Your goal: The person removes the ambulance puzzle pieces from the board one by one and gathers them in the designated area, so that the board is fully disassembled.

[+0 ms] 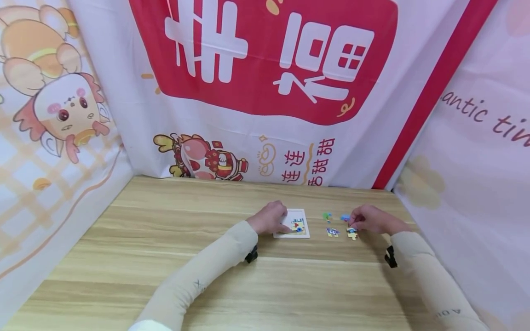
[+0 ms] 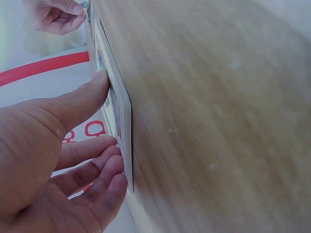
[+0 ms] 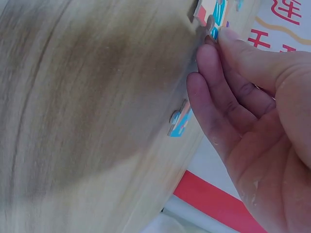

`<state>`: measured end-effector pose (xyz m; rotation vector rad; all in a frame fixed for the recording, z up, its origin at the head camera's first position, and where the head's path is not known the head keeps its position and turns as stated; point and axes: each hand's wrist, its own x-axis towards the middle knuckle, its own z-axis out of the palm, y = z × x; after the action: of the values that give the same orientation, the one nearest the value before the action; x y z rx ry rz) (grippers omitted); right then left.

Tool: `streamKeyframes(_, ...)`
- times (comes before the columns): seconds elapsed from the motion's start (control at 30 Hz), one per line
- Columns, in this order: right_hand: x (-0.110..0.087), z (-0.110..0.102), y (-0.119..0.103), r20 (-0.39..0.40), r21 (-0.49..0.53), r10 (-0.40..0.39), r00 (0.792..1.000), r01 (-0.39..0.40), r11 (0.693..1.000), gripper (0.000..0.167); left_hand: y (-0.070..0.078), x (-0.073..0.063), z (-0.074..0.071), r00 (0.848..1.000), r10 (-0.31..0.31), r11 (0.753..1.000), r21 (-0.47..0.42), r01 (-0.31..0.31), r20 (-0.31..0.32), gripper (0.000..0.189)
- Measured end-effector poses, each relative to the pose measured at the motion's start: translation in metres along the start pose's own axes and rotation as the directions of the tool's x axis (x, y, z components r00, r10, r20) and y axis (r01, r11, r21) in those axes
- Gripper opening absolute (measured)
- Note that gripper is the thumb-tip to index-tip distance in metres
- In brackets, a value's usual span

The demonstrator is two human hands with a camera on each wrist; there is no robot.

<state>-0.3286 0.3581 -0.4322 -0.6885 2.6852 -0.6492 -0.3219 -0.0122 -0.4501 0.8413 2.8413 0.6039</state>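
Note:
My left hand point(image 1: 269, 218) rests on a small white-framed puzzle board point(image 1: 306, 215) lying flat on the table. In the left wrist view the thumb touches the face of the board point(image 2: 125, 109), and the other fingers, loosely bent, lie along its edge. Some joined colourful pieces point(image 1: 299, 227) fill part of the board's right side. To the right, my right hand point(image 1: 374, 219) pinches a small puzzle piece point(image 3: 212, 30) between thumb and index finger, close over the loose pieces. Part of that piece is hidden by the fingertips.
Loose puzzle pieces lie right of the board: a green one point(image 1: 327, 216), a blue one point(image 1: 345, 217), a purple-and-yellow one point(image 1: 332, 232) and a yellow one point(image 1: 352, 236). The wooden table point(image 1: 174, 220) ends at printed cloth walls point(image 1: 256, 142) behind and at both sides.

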Motion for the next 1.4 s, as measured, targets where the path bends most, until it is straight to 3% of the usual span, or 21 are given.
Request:
streamKeyframes(0.4,0.003,0.003,-0.003,-0.001,-0.051,0.012,1.0,-0.012,0.999,0.004,-0.001,-0.003,-0.002,1.0,0.009,1.0,-0.001,-0.009,-0.005,0.051)
streamKeyframes(0.53,0.003,0.0,-0.01,0.022,-0.114,0.027,0.999,-0.025,0.993,0.004,-0.001,-0.003,0.0,1.0,0.013,1.0,0.008,-0.013,-0.003,0.052)
streamKeyframes(0.73,0.017,-0.004,-0.036,0.064,-0.201,0.026,0.998,-0.013,0.979,0.005,-0.001,-0.003,-0.001,1.0,0.013,1.0,0.006,-0.013,-0.001,0.052)
streamKeyframes(0.9,0.035,0.008,-0.064,0.087,-0.211,0.051,0.995,-0.032,0.977,0.008,-0.001,-0.002,-0.001,1.0,0.008,1.0,0.01,-0.008,0.004,0.053)
streamKeyframes(1.03,0.054,0.022,-0.087,0.073,-0.229,-0.069,0.995,0.084,0.97,0.01,-0.002,-0.002,-0.002,1.0,0.016,1.0,0.02,-0.016,0.0,0.053)
streamKeyframes(1.17,0.069,0.033,-0.107,0.054,-0.226,-0.188,0.981,0.196,0.954,0.017,-0.003,-0.002,-0.002,1.0,0.026,1.0,0.016,-0.026,-0.012,0.052)
streamKeyframes(1.4,0.083,0.044,-0.126,0.071,-0.24,-0.191,0.979,0.203,0.95,0.031,-0.006,0.0,-0.001,0.999,0.036,0.999,0.002,-0.036,-0.012,0.05)
